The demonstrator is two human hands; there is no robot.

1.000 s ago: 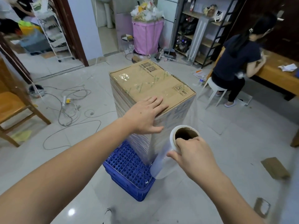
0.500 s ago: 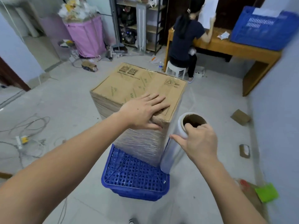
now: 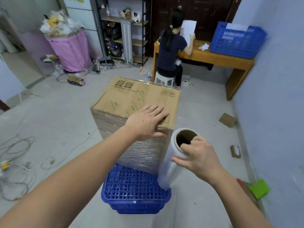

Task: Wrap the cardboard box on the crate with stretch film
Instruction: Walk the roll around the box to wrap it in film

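On the near right corner of the cardboard box (image 3: 136, 102), the left hand (image 3: 146, 123) lies flat, its fingers (image 3: 156, 111) spread straight across the top while the thumb hooks over the edge onto the wrapped side. Just right of that corner, the right hand (image 3: 199, 157) grips the stretch film roll (image 3: 174, 159) at its upper end, fingers curled into the brown cardboard core and thumb pressed against the outside. The roll hangs tilted, its lower end over the right rim of the blue crate (image 3: 134, 196). Wrinkled, glossy film already covers the box's near side from top edge to base; the top face is bare brown board with printed marks and clear tape. The box stands on the far part of the perforated crate, leaving the near part uncovered. Pale tiled floor (image 3: 65, 112) lies open to the left and far side, with loose cables (image 3: 18, 162) at the left. A wall (image 3: 271, 112) runs close on the right, with cardboard scraps (image 3: 227, 120) along it. Beyond, a seated person (image 3: 171, 53) faces a wooden counter (image 3: 217, 58).
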